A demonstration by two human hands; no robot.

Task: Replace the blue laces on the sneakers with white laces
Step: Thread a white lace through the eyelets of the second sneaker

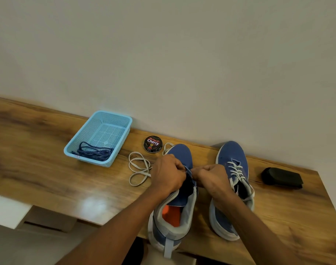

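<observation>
Two blue sneakers stand on the wooden table. The left sneaker [179, 153] has no lace across its eyelets, and its heel hangs over the table's front edge. My left hand [168, 174] and my right hand [211, 178] both curl over its tongue area, pinching the eyelet edges; what lies between the fingers is hidden. A loose white lace [139, 168] lies coiled on the table left of this shoe. The right sneaker [233, 180] carries white laces. Blue laces [94, 153] lie in a light blue basket [123, 119].
A round black tin of shoe polish [153, 144] sits just behind the left sneaker's toe. A black brush [282, 177] lies at the right, near the table's end [324, 188]. A pale wall runs close behind the table.
</observation>
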